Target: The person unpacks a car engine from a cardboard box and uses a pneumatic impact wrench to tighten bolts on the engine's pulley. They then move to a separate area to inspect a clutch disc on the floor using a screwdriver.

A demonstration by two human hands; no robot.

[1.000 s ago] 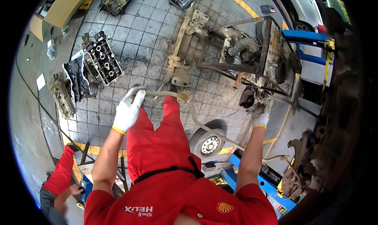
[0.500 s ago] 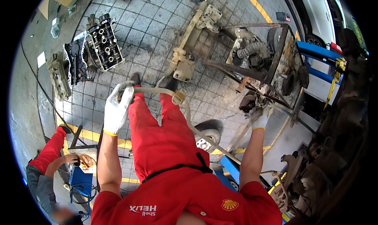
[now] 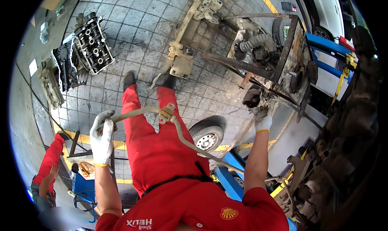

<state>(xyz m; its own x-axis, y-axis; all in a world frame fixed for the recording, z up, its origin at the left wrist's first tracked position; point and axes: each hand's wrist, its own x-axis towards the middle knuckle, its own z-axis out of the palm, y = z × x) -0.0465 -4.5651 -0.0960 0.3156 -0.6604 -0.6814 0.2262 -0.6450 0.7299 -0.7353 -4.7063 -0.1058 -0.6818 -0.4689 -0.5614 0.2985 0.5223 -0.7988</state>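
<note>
A long, bent stabilizer bar (image 3: 183,138), dusty and tan, crosses in front of my red trousers. My left hand (image 3: 102,139), in a white glove, is closed around its left end. A clamp bracket with a bushing (image 3: 166,113) sits on the bar, near my knees. From there the bar slopes down to the right and passes behind my right forearm. My right hand (image 3: 263,118), also gloved, is apart from the bar, beside a dark round metal part (image 3: 252,97) at the rusty frame. Its soiled fingers blend into the parts there, hiding their grip.
A steering rack (image 3: 176,50) lies on the tiles ahead. Left of it are a cylinder head (image 3: 93,45) and a valve cover (image 3: 50,85). The rusty metal frame (image 3: 285,49) holds engine parts. A wheel (image 3: 206,138) lies near my legs. Another person's red-trousered leg (image 3: 49,160) is at left.
My left hand has moved left and closer to me, taking the bar and its bracket along. My right hand has drawn back slightly from the rusty frame. The view has shifted a little.
</note>
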